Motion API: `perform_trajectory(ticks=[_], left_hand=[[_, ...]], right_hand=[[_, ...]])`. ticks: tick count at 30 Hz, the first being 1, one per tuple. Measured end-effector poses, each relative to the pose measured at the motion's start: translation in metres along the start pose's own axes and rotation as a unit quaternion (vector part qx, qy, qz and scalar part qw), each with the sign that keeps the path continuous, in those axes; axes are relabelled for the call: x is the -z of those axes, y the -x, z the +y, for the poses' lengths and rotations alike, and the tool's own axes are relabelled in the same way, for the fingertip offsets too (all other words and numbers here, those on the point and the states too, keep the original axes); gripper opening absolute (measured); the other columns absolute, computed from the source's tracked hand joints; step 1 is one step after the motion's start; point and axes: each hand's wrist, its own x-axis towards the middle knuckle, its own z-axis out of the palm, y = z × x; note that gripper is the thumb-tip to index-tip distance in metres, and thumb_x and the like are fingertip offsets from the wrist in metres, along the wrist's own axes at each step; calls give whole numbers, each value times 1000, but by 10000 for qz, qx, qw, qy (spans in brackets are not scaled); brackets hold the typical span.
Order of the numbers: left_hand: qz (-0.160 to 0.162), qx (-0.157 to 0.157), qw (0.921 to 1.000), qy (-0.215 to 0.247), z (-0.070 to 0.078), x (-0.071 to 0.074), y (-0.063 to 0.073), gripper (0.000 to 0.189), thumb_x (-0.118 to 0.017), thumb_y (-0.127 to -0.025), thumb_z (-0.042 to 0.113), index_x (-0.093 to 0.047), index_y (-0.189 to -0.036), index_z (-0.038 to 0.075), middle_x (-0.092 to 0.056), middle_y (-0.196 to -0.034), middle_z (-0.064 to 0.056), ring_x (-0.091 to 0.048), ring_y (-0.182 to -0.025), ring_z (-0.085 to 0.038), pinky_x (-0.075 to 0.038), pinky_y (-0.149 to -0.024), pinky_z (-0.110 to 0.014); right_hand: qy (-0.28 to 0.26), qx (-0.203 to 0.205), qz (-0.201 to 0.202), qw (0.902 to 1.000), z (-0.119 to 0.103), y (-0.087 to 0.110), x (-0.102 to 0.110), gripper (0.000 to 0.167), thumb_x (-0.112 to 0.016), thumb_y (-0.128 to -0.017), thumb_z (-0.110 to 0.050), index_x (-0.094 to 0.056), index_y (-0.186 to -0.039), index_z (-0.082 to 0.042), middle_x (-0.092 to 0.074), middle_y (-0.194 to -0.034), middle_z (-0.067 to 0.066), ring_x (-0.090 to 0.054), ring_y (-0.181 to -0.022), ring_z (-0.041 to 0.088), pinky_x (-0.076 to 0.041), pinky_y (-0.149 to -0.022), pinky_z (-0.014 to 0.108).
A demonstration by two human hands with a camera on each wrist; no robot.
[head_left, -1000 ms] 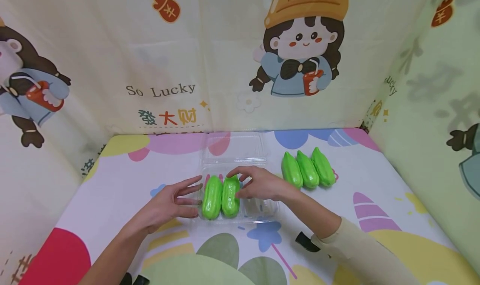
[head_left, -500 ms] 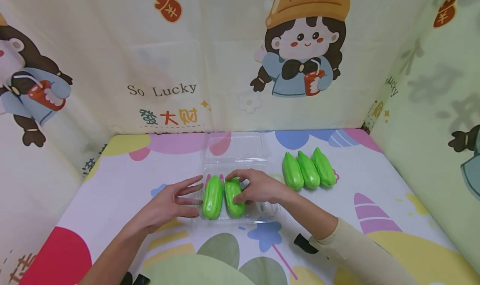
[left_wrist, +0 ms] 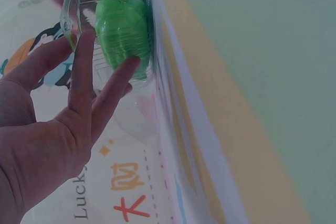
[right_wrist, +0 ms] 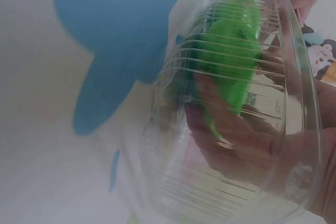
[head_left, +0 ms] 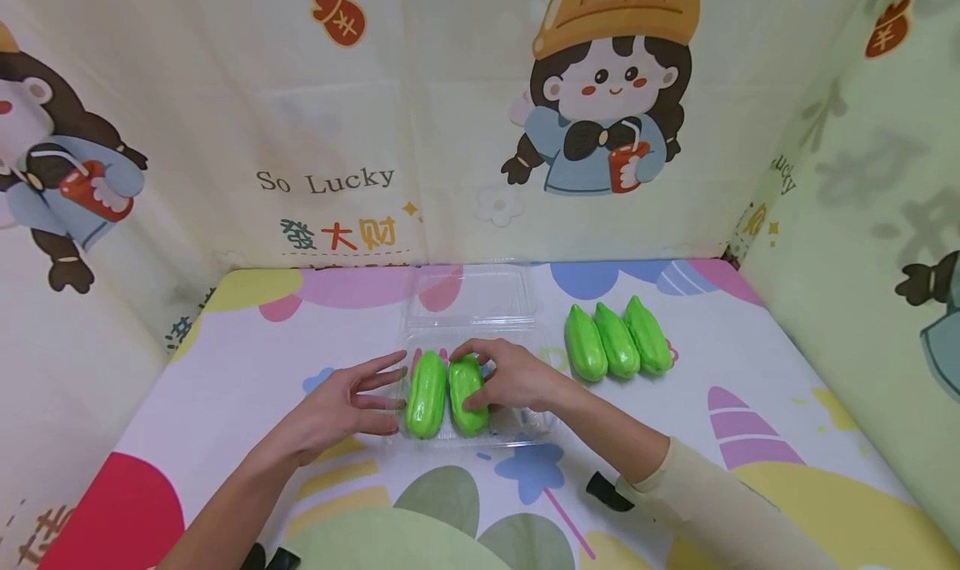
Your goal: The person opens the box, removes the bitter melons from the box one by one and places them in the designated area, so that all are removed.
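Note:
A clear plastic clamshell box [head_left: 517, 442] lies with its lid [head_left: 472, 297] folded back. Inside, side by side, are two glossy green cucumber-shaped vegetables, the left one [head_left: 425, 397] and the right one [head_left: 467, 399], with a narrow gap between them. My right hand [head_left: 517, 377] reaches into the box and pinches the right vegetable between thumb and fingers; the right wrist view shows this through the ribbed wall. With fairly straight, spread fingers, my left hand [head_left: 347, 403] touches the box's left side. In the left wrist view, its fingertips [left_wrist: 134, 65] meet the plastic wall.
Three more green vegetables [head_left: 617, 341] lie in a row on the patterned tablecloth, right of the box. Behind the table hangs a printed cloth backdrop [head_left: 450, 137], which also runs along both sides. The box's right part, beside my right hand, holds no vegetable.
My right hand took hold of the right vegetable and shifted it slightly right, away from the left one, opening a gap. Over the last half second it barely moved. My left hand stayed in place.

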Motion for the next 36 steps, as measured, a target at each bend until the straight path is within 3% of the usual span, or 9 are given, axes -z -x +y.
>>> perform_trajectory(ticks=[10,21,36], left_hand=[[5,15,10000,-30,0,0,0,90,-81,-88,8,-34,-164,16,-41,-163,-22,-64,-129,-39,-62,-90,-41],[-30,-11,10000,18,0,-1,1,90,-81,-88,8,-34,-164,16,-41,-163,-23,-64,-129,-38,-61,-90,-41],[-12,-56,10000,-24,1,-1,2,90,-81,-88,7,-34,-164,16,-41,-163,-23,-65,-128,-37,-61,-90,-41]], right_hand=[[-351,-55,32,9994,4,-1,0,59,-87,-77,0,-69,-128,-23,-59,-124,17,-66,-88,25,-64,-72,39],[-347,-31,72,9994,8,1,2,58,-88,-78,-3,-70,-130,-24,-59,-130,16,-65,-98,26,-64,-75,38],[-898,46,44,9959,12,7,7,59,-86,-79,-1,-71,-132,-21,-56,-137,17,-71,-102,26,-65,-77,42]])
